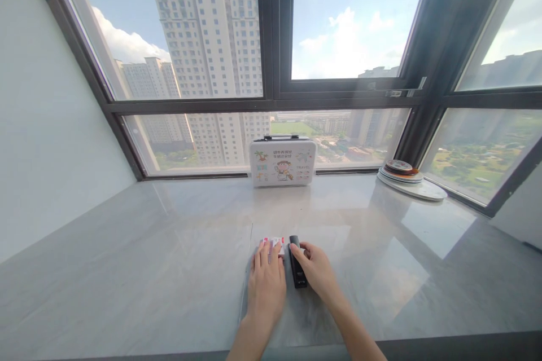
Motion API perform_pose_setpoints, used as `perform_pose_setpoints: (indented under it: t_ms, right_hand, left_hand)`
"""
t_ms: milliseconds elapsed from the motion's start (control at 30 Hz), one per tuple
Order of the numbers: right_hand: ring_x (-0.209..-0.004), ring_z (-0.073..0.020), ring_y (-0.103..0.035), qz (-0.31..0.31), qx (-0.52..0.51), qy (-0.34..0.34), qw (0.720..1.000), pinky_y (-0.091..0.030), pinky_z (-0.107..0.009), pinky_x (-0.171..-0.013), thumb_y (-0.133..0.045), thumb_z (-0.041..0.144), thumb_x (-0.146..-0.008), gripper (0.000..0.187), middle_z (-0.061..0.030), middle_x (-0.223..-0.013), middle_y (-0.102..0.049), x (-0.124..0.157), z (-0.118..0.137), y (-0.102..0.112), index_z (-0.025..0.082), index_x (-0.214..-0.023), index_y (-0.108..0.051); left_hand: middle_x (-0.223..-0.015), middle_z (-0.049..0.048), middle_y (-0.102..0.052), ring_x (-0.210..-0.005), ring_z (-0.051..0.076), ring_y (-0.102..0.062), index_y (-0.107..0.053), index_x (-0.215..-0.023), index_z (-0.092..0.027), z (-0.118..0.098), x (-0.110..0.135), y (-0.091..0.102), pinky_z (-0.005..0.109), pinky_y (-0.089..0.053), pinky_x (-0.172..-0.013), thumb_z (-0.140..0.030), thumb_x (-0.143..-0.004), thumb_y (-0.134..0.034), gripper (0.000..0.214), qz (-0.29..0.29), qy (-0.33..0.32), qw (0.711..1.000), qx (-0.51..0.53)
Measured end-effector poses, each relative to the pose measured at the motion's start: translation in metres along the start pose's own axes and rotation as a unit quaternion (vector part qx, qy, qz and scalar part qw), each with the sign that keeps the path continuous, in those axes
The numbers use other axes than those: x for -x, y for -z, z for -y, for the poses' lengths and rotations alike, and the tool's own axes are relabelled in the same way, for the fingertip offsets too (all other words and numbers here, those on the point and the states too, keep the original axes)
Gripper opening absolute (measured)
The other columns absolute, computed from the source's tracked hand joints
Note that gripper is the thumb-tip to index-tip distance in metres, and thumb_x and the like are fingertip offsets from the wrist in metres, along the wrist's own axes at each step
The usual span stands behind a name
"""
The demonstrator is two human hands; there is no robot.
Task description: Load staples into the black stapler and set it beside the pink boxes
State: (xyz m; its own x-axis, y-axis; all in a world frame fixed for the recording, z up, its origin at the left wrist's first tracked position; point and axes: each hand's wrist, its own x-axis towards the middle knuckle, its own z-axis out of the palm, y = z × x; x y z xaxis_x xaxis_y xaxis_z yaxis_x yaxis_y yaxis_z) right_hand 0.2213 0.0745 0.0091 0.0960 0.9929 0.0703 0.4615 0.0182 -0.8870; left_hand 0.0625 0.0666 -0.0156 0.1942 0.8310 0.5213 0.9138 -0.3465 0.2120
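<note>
A black stapler (298, 273) lies lengthwise on the grey marbled ledge, its far end pointing toward the window. My right hand (315, 268) grips it from the right, with the thumb on top. Just left of the stapler, my left hand (267, 279) is over small red-and-white boxes (277, 241). Its fingers are laid across them and hide most of their surface, so their print cannot be read. A narrow gap separates the boxes from the stapler.
A white case (283, 177) with cartoon prints and a dark handle stands upright against the window. Stacked round plates or mats (409, 180) lie in the far right corner. Dark window frames (190, 106) border the marbled ledge (148, 271), and a white wall (46, 124) rises at left.
</note>
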Motion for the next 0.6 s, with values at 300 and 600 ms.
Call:
perform_pose_setpoints:
  t_ms: [300,600]
  right_hand:
    - [-0.088,-0.0257,-0.065,0.07,-0.046,0.037,0.996,-0.049,-0.033,-0.076,-0.041,0.064,-0.099,0.052,-0.0078,-0.093,-0.072,0.001,0.018,-0.045,0.022,-0.112,-0.069]
    - [-0.078,-0.025,-0.065,0.155,-0.102,0.036,0.982,-0.052,-0.037,-0.073,-0.042,0.065,-0.098,0.052,-0.0032,-0.082,-0.066,-0.004,0.046,-0.104,0.03,-0.133,-0.058]
  left_hand:
    - [-0.152,0.012,-0.05,-0.147,0.029,-0.041,-0.047,-0.148,-0.024,0.033,0.014,0.008,0.054,-0.044,-0.115,-0.023,-0.105,-0.037,0.045,-0.028,0.008,0.999,0.012]
    - [-0.154,0.0093,-0.049,-0.149,0.027,-0.039,-0.047,-0.149,-0.025,0.112,0.021,0.028,0.05,-0.044,-0.117,-0.022,-0.105,-0.033,0.046,-0.022,0.002,1.0,0.002]
